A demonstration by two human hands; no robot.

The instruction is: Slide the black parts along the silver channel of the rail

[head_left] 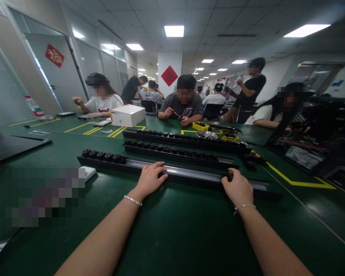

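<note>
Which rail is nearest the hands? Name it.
The front rail, under the left hand; its row of pieces fills one end. The middle rail and far rail carry longer rows.

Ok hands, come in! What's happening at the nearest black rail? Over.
Left hand on near rail. Right hand there too, pinching small black piece. Round black pieces at rail's left end. Two more rails beyond.

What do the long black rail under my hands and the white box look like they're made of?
The long black rail: probably metal, possibly hard plastic, with a satin finish, since it reflects light in a smooth pale streak. The white box: likely matte cardboard, judging by its flat faces and crisp edges.
</note>
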